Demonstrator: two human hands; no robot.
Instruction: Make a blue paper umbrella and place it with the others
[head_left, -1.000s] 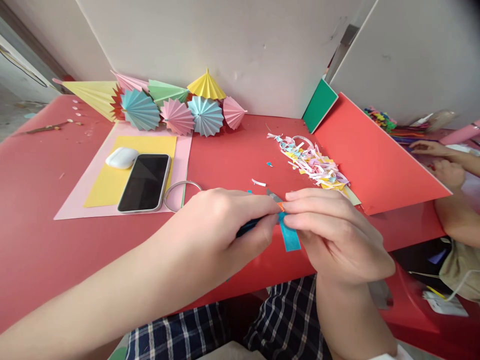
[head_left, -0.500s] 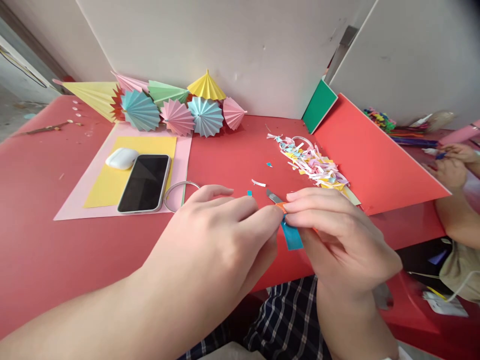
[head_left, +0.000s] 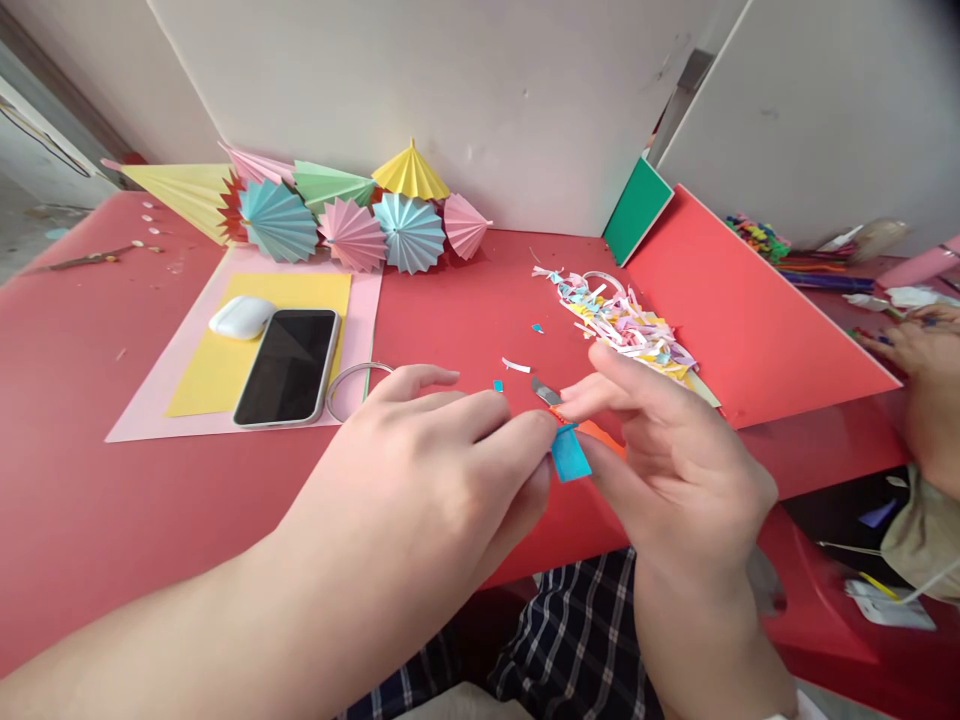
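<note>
One plaid-covered lap (head_left: pixel 577 635) sits at the bottom of the frame, and above it are the left hand (head_left: pixel 442 480) and right hand (head_left: pixel 679 465). Left grip looks pinched closed on the edge of a blue paper strip (head_left: pixel 571 458), a bit right of center. Right grip is looser, thumb and fingers spread around that strip; can't really tell how firmly it's got anything. An orange piece (head_left: pixel 604 437) is half hidden by its thumb, with a grey blade (head_left: pixel 546 391) poking out just beyond the fingertips. Over on the left of the frame, a phone (head_left: pixel 289 365) lies partly on a yellow sheet (head_left: pixel 202 375) beside a white case (head_left: pixel 241 317). Right of center there's a messy pile of paper scraps (head_left: pixel 630 328) on the red tabletop (head_left: pixel 442 320), next to a leaning red board (head_left: pixel 757 320). Further back, upper left, pleated paper umbrellas (head_left: pixel 409 233) are bunched against the pale wall (head_left: pixel 420 70).
</note>
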